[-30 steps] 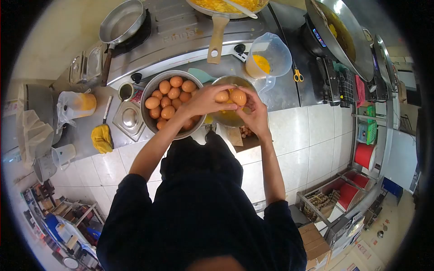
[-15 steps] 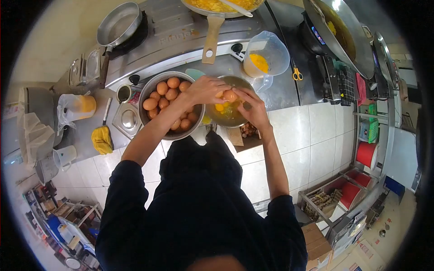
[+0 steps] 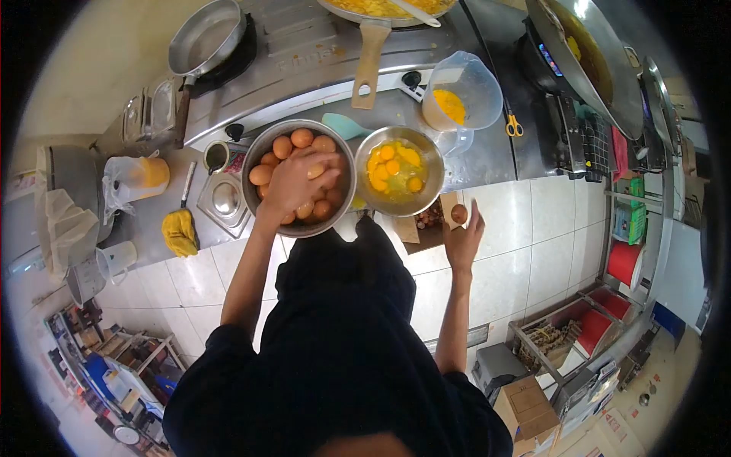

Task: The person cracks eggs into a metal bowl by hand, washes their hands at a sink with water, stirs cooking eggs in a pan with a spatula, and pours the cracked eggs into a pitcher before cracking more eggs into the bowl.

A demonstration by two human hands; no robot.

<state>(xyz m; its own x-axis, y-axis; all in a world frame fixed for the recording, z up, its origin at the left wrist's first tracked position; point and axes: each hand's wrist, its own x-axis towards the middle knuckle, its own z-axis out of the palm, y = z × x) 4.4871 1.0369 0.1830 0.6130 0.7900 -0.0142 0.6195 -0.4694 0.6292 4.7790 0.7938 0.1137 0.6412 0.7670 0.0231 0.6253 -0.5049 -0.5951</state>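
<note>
My left hand [image 3: 298, 183] reaches down into a metal pot [image 3: 250, 199] of brown eggs [image 3: 282, 146]. Its fingers are apart over the eggs and slightly blurred. To the right of the pot stands a metal bowl [image 3: 437, 180] with several raw yolks [image 3: 392, 167] and egg white. Below and right of the bowl, my right hand [image 3: 463, 242] is open, one finger stretched out. A broken eggshell [image 3: 458, 214] is by its fingertips, seemingly loose. Beside that hand is a cardboard box [image 3: 412, 245] with shells [image 3: 429, 217] in it.
A clear jug [image 3: 483, 95] with beaten egg stands behind the bowl. A pan [image 3: 375, 61] of egg is on the stove, its handle pointing toward me. Scissors [image 3: 515, 126], a yellow cloth [image 3: 180, 232] and a metal lidded container [image 3: 224, 199] lie around the counter.
Both hands were together over the bowl with an egg. My left hand has moved left into the pot, my right hand down and right beside the box. More yolks show in the bowl.
</note>
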